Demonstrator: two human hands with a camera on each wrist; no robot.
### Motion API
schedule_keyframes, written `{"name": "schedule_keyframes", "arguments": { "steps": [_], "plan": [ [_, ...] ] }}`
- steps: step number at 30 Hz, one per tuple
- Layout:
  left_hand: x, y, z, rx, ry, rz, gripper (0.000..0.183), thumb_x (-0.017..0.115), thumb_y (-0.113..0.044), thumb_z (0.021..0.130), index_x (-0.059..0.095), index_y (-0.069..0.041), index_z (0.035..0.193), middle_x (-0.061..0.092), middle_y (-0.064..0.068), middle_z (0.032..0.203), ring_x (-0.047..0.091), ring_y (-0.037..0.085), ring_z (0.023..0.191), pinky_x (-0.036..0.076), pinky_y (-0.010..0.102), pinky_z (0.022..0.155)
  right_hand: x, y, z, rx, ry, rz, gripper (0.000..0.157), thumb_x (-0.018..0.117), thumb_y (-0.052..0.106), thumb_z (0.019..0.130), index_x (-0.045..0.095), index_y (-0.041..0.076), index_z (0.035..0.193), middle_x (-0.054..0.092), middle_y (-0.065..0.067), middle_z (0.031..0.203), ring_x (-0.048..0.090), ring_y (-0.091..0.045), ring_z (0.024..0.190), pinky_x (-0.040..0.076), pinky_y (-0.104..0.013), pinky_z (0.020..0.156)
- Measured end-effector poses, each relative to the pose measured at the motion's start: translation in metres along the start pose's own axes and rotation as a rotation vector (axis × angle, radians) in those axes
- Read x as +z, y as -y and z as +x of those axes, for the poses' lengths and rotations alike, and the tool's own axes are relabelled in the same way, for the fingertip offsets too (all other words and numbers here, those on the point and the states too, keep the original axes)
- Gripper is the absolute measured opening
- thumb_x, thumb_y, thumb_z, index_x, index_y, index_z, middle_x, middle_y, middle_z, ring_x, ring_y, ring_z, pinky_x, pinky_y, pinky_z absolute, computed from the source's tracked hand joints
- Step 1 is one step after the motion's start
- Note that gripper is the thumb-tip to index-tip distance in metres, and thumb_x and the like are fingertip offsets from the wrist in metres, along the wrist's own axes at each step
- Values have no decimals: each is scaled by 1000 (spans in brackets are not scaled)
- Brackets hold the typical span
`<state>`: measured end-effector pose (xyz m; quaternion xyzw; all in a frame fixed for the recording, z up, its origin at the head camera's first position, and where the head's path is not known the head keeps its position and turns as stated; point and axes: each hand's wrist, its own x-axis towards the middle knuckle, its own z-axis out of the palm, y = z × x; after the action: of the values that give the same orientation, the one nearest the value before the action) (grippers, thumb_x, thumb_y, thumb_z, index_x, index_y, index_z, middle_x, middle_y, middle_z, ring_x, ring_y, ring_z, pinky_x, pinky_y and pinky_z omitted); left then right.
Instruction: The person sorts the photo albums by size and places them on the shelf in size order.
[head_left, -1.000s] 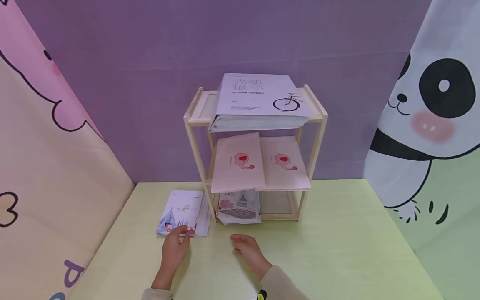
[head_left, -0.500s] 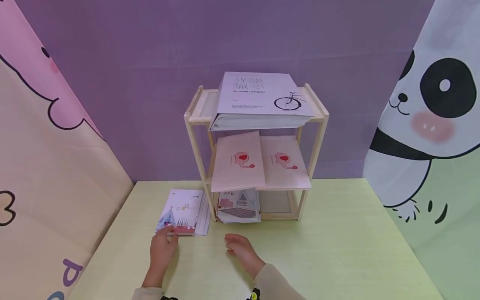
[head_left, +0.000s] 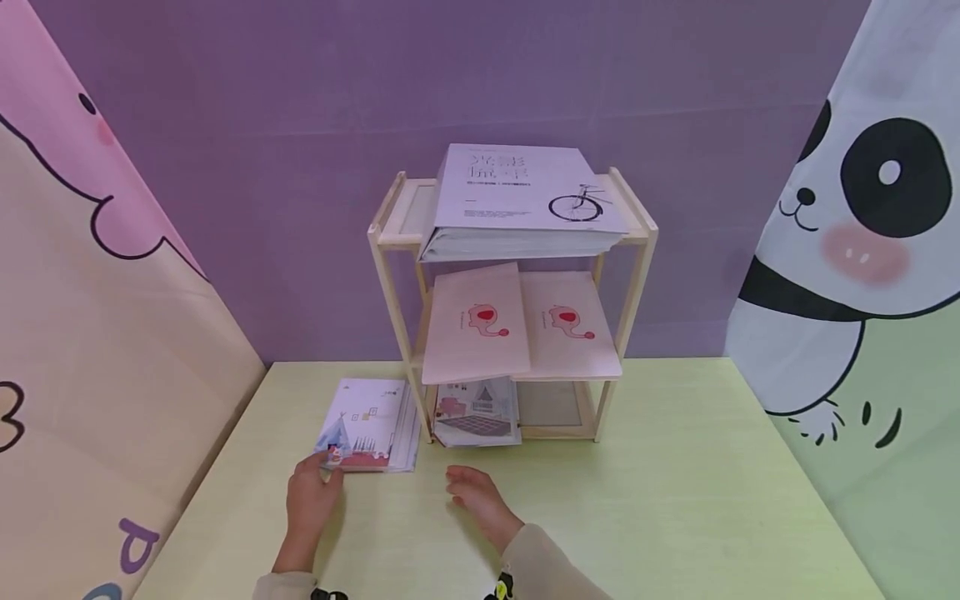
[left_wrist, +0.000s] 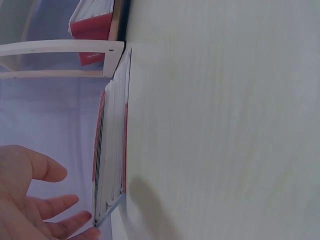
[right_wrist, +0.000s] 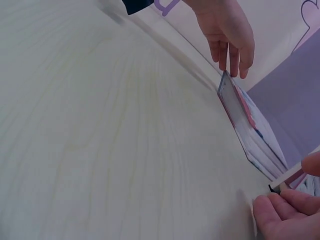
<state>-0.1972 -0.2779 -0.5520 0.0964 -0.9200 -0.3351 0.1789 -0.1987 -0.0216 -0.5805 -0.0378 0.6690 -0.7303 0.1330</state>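
A small stack of thin picture books [head_left: 366, 421] lies on the table to the left of the shelf, its top cover showing a blue tent. At the stack's front left corner is my left hand [head_left: 310, 500], fingertips right at the cover's edge. In the left wrist view the left hand [left_wrist: 30, 200] has its thumb apart from the fingers, and the fingertips reach the books' corner. My right hand [head_left: 483, 504] is in front of the shelf with loosely bent fingers and nothing in it.
A wooden three-tier shelf [head_left: 414, 208] stands at the back. A thick stack with a bicycle cover [head_left: 517, 196] lies on top, pink elephant booklets [head_left: 480, 354] on the middle tier, and another picture book [head_left: 480, 421] at bottom left. Printed cloths hang around the table.
My left hand has slid left along the front of the book stack to its left corner. The right hand has drifted slightly left. The books stay about where they were.
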Motion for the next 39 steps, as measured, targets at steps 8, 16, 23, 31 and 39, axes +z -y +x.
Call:
{"name": "schedule_keyframes", "arguments": {
  "steps": [8, 16, 23, 31, 39],
  "plan": [
    [3, 6, 5, -14, -18, -43, 46, 55, -6, 83, 48, 19, 121, 46, 41, 122, 43, 55, 114, 36, 60, 96, 19, 4, 5, 25, -22, -18, 43, 54, 2, 85, 50, -16, 123, 54, -30, 125, 56, -31, 110, 50, -42, 91],
    [5, 11, 16, -37, -16, -83, 46, 53, -5, 85, 45, 21, 122, 47, 42, 121, 42, 53, 117, 35, 59, 97, 27, 11, 5, 91, 20, -33, 46, 53, 6, 89, 45, -15, 129, 49, -30, 131, 49, -38, 121, 45, -47, 97],
    [2, 13, 25, -107, 14, -101, 47, 49, -7, 87, 44, 20, 125, 47, 42, 121, 42, 54, 117, 34, 58, 98, 30, 15, 13, 113, 44, -31, 49, 52, 7, 90, 40, -16, 132, 46, -30, 134, 47, -39, 124, 44, -46, 100],
    [8, 17, 33, -162, 23, -134, 45, 48, -9, 88, 45, 17, 124, 49, 38, 123, 44, 51, 118, 35, 56, 99, 37, 10, 25, 100, -15, -8, 48, 52, 4, 86, 44, -17, 128, 52, -28, 127, 55, -28, 110, 49, -42, 93],
    [8, 18, 37, -253, 54, -231, 47, 47, -10, 90, 40, 16, 129, 47, 38, 124, 44, 48, 116, 33, 54, 102, 46, 16, 27, 120, -31, 0, 47, 52, 4, 86, 44, -17, 127, 49, -29, 129, 53, -31, 113, 46, -45, 97]
  ]
}}
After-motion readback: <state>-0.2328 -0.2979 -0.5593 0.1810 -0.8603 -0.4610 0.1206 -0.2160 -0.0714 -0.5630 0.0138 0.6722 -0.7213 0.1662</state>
